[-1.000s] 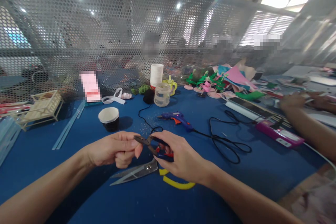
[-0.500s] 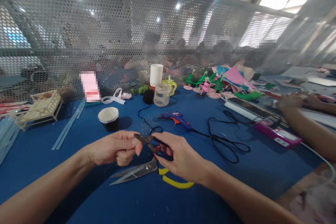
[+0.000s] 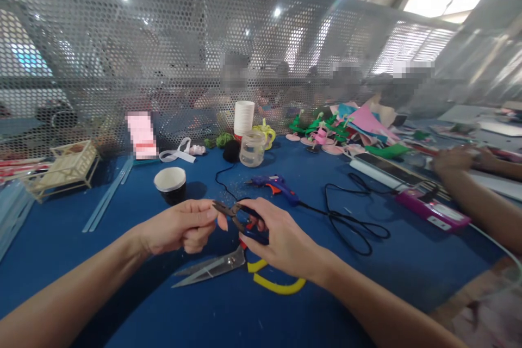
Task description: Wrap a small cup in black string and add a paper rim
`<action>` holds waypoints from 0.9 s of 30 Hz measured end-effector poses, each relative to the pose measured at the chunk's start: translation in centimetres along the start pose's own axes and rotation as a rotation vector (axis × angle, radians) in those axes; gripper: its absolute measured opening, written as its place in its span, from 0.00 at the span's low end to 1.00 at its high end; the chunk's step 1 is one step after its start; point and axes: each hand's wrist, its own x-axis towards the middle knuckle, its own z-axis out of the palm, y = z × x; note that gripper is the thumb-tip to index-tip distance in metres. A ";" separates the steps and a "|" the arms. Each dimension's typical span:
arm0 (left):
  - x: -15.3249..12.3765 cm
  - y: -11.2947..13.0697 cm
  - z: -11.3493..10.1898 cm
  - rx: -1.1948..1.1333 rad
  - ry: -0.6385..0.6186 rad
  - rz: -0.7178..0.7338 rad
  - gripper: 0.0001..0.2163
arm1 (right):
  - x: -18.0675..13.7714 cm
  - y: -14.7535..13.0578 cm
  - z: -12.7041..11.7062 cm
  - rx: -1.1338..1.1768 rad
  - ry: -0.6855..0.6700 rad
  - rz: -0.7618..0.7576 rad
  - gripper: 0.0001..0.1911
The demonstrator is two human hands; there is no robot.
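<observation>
My right hand is wrapped round the dark blue handles of a pair of pliers, its jaws pointing left. Facing it, my left hand is closed in a pinch, fingertips right at the jaw tips. Whatever lies between those fingers is too small or hidden to make out. Beneath both hands, a large pair of scissors with yellow-edged handles lies on the blue table, blades to the left. A blue hot glue gun rests just beyond my right hand.
A black-and-white cup stands beyond my left hand. Farther back are a clear jar, stacked paper cups and black yarn. Glue sticks and a small wooden bed model lie left. A purple power strip and another person's arm are right.
Both hands stay close together at nearly the same spot. The plier handles and jaws look spread a little wider now. The view has shifted slightly.
</observation>
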 end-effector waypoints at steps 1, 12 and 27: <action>0.0 0.0 0.0 -0.011 -0.007 -0.004 0.08 | 0.0 0.0 0.0 -0.001 -0.001 -0.001 0.19; 0.0 -0.1 -0.1 -0.039 -0.051 -0.030 0.08 | -0.1 0.0 0.2 -0.002 0.027 -0.046 0.17; 0.7 0.0 0.3 0.032 0.116 0.059 0.10 | 0.1 0.6 -0.2 0.143 -0.010 0.098 0.19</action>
